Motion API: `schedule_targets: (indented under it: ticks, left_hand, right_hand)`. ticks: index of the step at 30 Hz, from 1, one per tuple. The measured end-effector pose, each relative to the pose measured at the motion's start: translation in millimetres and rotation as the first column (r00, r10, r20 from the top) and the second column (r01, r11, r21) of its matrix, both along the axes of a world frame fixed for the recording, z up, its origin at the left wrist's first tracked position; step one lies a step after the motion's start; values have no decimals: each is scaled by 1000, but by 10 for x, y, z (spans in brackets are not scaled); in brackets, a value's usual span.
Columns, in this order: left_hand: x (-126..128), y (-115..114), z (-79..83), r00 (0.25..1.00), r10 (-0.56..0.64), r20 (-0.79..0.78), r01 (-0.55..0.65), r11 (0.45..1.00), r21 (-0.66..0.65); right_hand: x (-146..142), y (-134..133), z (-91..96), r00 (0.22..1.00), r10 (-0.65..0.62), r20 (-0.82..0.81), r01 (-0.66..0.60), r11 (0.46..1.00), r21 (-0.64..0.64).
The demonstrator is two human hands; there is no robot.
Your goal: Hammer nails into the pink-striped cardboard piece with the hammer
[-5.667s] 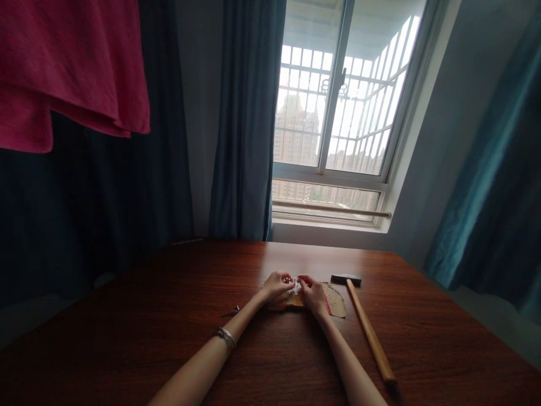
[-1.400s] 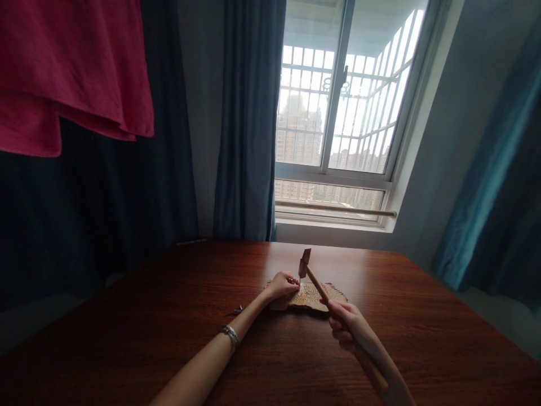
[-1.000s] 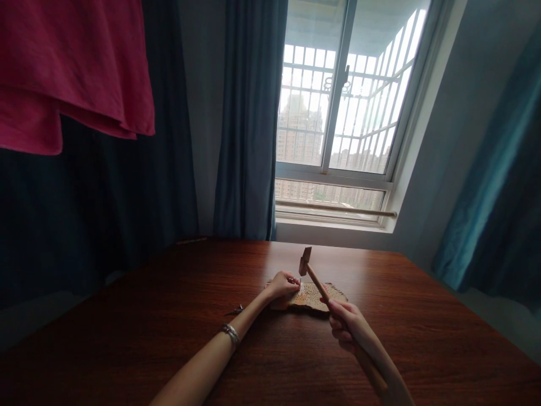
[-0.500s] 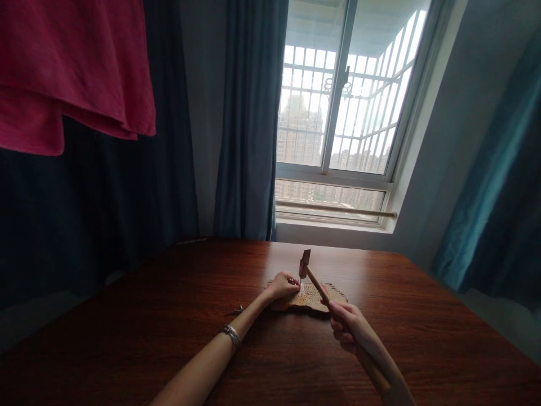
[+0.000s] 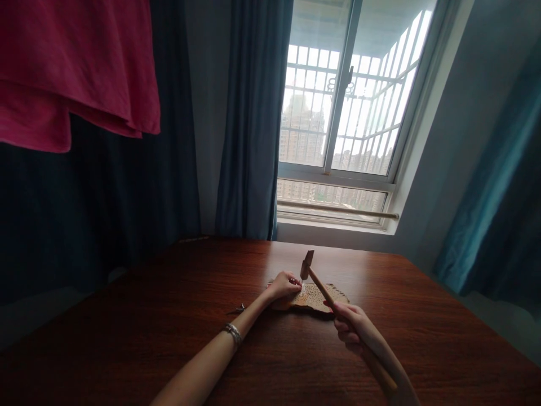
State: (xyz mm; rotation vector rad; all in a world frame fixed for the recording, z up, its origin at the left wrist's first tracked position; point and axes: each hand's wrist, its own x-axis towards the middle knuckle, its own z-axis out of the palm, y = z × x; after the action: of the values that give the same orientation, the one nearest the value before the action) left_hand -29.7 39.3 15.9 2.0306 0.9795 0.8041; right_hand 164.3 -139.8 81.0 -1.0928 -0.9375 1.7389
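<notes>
My right hand (image 5: 353, 322) is wrapped round the wooden handle of a hammer (image 5: 324, 291). The hammer's metal head sits just over the top of a thin upright nail (image 5: 302, 282); I cannot tell if they touch. At the nail my left hand (image 5: 285, 285) is closed in a pinch, its fingertips largely hiding it. Under both lies a tan, ragged-edged piece of what looks like cardboard (image 5: 319, 299), covered in small dark holes or dots, with an orange patch. A bracelet circles my left wrist.
A few small, dark, thin metal pieces (image 5: 240, 308) lie left of my forearm on the brown wooden table (image 5: 270, 355). Beyond the table's far edge is a barred window (image 5: 338, 141) between blue curtains (image 5: 253, 124). A pink cloth (image 5: 105, 67) hangs at upper left.
The view has shifted slightly. Both hands keep their grips, the hammer head staying close over the nail. The right hand and handle appear a little further right.
</notes>
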Motion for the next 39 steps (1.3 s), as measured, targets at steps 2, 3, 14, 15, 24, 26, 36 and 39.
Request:
schedule_targets:
  ticks: [2,3,14,15,24,26,36,39]
  left_hand:
    - [-4,-3,0,1000,-1,2,1,1000,9]
    - [-6,-5,0,1000,-1,4,1,1000,11]
    - [4,-38,31,1000,3,-5,-3,1000,-5]
    - [3,-41,33,1000,4,-2,-4,1000,-8]
    - [2,-70,68,1000,4,-5,-4,1000,-17]
    - [0,-75,75,1000,5,-10,-5,1000,-15]
    - [-2,-22,7,1000,3,-17,-3,1000,1]
    - [-2,3,-16,1000,-11,-11,12,1000,28]
  right_hand:
    - [16,10,-16,1000,9,4,-9,1000,-11]
    - [24,16,-26,1000,16,-7,-16,1000,-11]
    - [57,41,-71,999,-7,-40,7,1000,5]
    - [52,36,-70,999,2,-41,-2,1000,6]
    - [5,6,-72,1000,10,-30,-10,1000,-1]
    - [11,12,-69,1000,0,-17,0,1000,-13]
    - [42,30,-59,999,27,-26,-28,999,-37]
    - [38,29,-58,998,42,-49,-44,998,-46]
